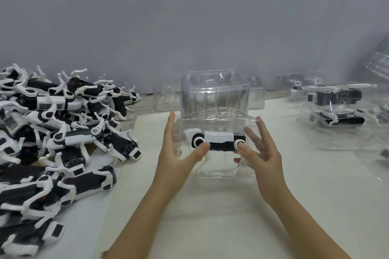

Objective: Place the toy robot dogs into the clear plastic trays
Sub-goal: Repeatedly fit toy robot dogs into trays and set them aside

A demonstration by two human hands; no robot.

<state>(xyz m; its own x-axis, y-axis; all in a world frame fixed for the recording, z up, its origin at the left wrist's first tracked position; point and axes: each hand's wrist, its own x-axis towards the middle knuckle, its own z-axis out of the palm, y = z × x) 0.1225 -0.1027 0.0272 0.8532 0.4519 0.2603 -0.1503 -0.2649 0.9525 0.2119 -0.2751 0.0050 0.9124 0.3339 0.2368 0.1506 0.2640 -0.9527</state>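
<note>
Grey wall (pixel 189 17) fills the far half of the view. White sheet (pixel 231 212) covers the table from centre to rt. Big pile of toy robot dogs (pixel 54 132) on the left, black bodies w/ white legs, heaped on each other at all angles, running from the far left to the near left edge.

Filled trays (pixel 336 111) at far rt: clear plastic, stacked, w/ black-and-white dogs inside. More clear plastic at the rt edge, blurred, can't tell what it is. Stack of empty clear trays (pixel 214 94) at far centre, just behind the hands, w/ other empties beside it on both sides.

Clear tray (pixel 219 171) at centre, on the sheet, between both hands. One toy dog (pixel 219 143) sits inside it, lengthwise left to rt, black body w/ a pale label on top and round white joints at each end; its legs show through the plastic below.

Left hand (pixel 176 153): fingers straight and pointing up along the tray's left side, thumb tip pressing on the dog's left joint. Right hand (pixel 263 153): fingers spread and straight at the tray's rt side, some seen blurred through the plastic, thumb tip pressing on the rt joint. Neither hand is curled round anything; both are flat and pressing. Both forearms bare, coming in from the near edge.
</note>
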